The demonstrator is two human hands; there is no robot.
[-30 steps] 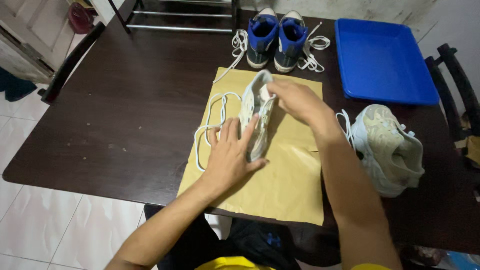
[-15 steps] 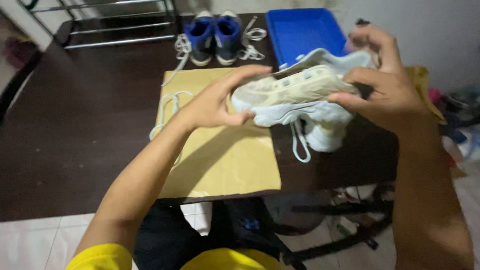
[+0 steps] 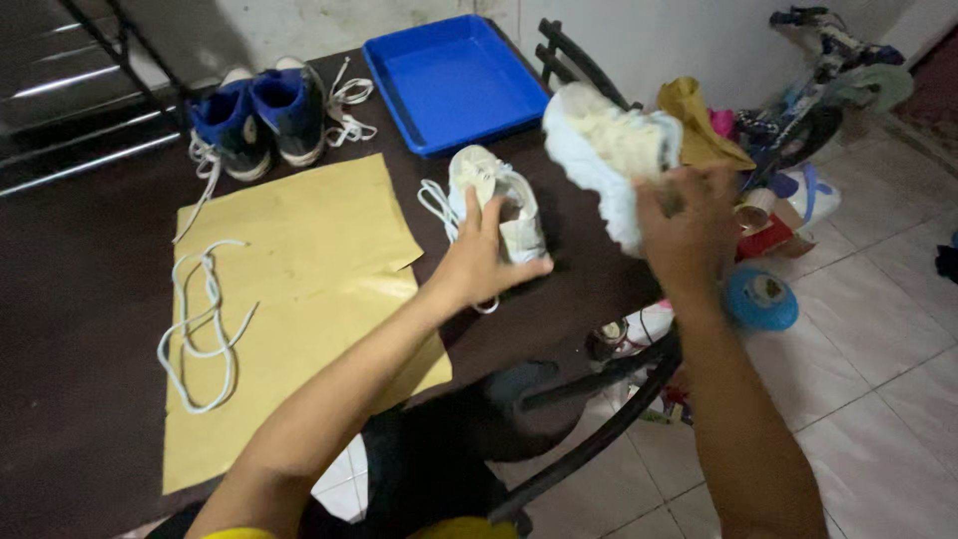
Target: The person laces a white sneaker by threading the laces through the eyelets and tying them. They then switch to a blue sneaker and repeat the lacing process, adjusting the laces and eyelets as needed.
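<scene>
My left hand [image 3: 477, 262] grips a dirty white sneaker [image 3: 504, 200] that rests on the dark table [image 3: 90, 299], just right of the yellow paper sheet [image 3: 284, 289]. My right hand [image 3: 682, 232] holds a second white sneaker [image 3: 611, 152] up in the air past the table's right edge, sole side toward me. A loose white shoelace [image 3: 200, 324] lies on the paper's left side.
A pair of blue high-top shoes [image 3: 261, 112] with loose laces stands at the table's far side beside a blue plastic tray [image 3: 454, 80]. A dark chair [image 3: 589, 399] sits under the right edge. Floor clutter, a blue roll [image 3: 760, 297] and a small bicycle [image 3: 813, 90] lie to the right.
Both hands held one sneaker half a second ago. Now my left hand has set a sneaker on the table and my right hand lifts the other. The view has swung right.
</scene>
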